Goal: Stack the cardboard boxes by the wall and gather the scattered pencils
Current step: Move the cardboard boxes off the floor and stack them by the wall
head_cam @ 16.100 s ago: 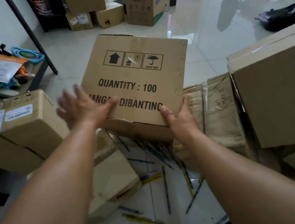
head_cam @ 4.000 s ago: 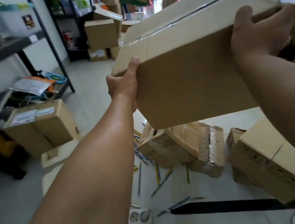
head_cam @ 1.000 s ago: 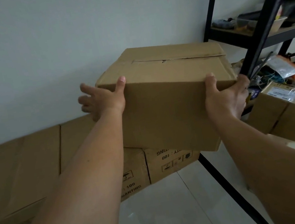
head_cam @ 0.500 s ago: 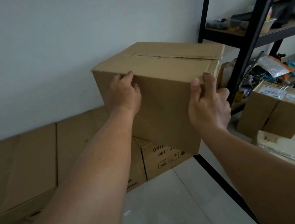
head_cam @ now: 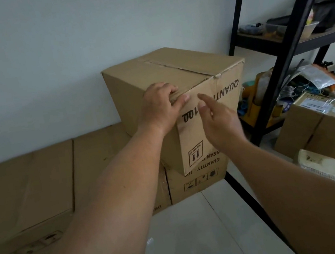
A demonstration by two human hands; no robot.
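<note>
box (head_cam: 175, 69) | carried a moment ago, now set on the lower boxes (head_cam: 199, 178) against the wall (head_cam: 66, 55), corner-out | left hand (head_cam: 160, 104) grips its top edge, thumb on the side | right hand (head_cam: 219, 119) just off it, fingers loose | stacking step near done; pencils unseen

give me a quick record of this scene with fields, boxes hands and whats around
top box: brown cardboard box set on lower printed cardboard boxes, print upside down
place: by the white wall
left hand: grips the top box's near upper edge
right hand: open, beside the printed face; contact unclear
right side: black metal shelf rack, labelled cardboard box on floor
pencils: none in view
</note>
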